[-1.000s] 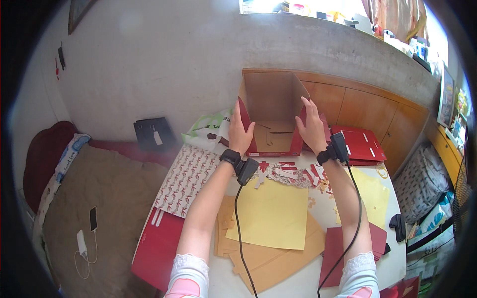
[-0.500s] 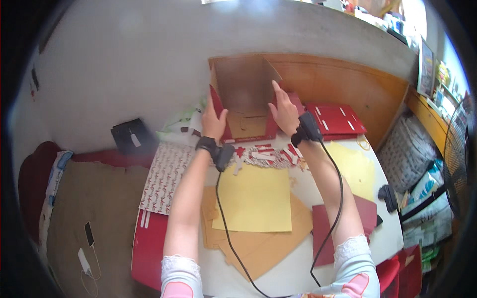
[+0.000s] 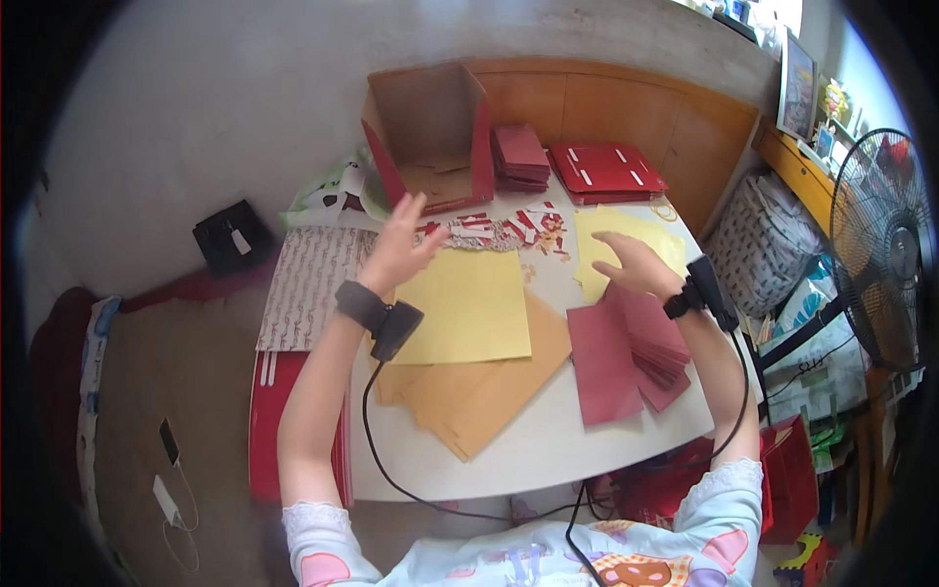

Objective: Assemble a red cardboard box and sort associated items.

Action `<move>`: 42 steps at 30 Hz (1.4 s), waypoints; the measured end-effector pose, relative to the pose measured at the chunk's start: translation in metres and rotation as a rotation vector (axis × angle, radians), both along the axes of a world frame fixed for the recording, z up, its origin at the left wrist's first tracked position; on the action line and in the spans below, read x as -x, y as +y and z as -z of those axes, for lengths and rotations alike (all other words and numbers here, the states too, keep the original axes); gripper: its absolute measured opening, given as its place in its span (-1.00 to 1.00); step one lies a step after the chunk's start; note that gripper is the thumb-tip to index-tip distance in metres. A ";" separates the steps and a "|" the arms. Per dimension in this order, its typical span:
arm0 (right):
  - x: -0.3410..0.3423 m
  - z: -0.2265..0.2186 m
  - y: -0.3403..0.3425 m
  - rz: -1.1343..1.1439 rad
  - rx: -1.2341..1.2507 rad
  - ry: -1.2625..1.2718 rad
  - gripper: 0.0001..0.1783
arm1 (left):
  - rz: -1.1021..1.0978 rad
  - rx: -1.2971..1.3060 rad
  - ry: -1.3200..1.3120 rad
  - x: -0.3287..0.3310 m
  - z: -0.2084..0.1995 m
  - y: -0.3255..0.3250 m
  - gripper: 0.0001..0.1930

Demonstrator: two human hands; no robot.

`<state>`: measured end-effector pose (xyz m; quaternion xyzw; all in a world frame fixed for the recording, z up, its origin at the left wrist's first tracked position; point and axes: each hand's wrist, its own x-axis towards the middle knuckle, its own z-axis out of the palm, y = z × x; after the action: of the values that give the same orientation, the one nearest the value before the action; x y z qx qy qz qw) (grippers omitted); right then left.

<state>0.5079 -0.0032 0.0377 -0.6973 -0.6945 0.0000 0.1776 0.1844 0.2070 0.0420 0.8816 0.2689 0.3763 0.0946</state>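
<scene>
My left hand [image 3: 399, 248] hovers over the far left corner of a yellow sheet [image 3: 465, 311], fingers spread, holding nothing. To the right, my right hand [image 3: 634, 264] is also empty, its fingers apart above a second yellow sheet [image 3: 646, 230] and a fanned stack of dark red card pieces [image 3: 641, 338]. Beyond my left hand stands an open cardboard box [image 3: 482, 152], red outside and brown within, with brown pieces inside. Red and white paper scraps [image 3: 499, 230] lie before the box. Tan cardboard sheets [image 3: 479, 401] rest under the nearer yellow sheet.
Another dark red stack [image 3: 520, 158] and a red folder-like pile [image 3: 606, 171] sit at the table's back. Patterned sheets [image 3: 318, 284] cover the left side. A black fan [image 3: 895, 249] stands at the right. Black cables [image 3: 445, 504] trail from my wrist devices.
Both hands have come away from the sides of the cardboard box and drawn back toward me, farther apart. The view has shifted, showing more of the right side.
</scene>
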 end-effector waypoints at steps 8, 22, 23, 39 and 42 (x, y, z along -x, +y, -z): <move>0.048 0.031 -0.090 0.320 0.054 -0.112 -0.41 | 0.436 0.347 0.395 0.005 0.027 -0.146 -0.42; 0.055 0.080 -0.084 0.420 -0.156 0.492 -0.66 | 0.005 0.026 0.790 0.012 0.069 -0.209 -0.14; 0.048 0.080 -0.083 0.418 -0.156 0.490 -0.66 | -0.018 0.060 0.818 0.012 0.068 -0.209 -0.13; -0.042 0.077 -0.079 0.400 -0.166 0.077 -0.77 | -0.001 0.031 0.652 0.042 0.068 -0.209 -0.18; -0.003 0.059 -0.082 0.401 -0.223 -0.136 -0.75 | -0.054 0.024 0.680 0.058 0.066 -0.225 -0.20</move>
<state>0.5104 -0.0851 -0.0209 -0.7956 -0.5483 -0.1589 0.2029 0.1260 -0.0177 -0.0238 0.9481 0.3125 0.0598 -0.0003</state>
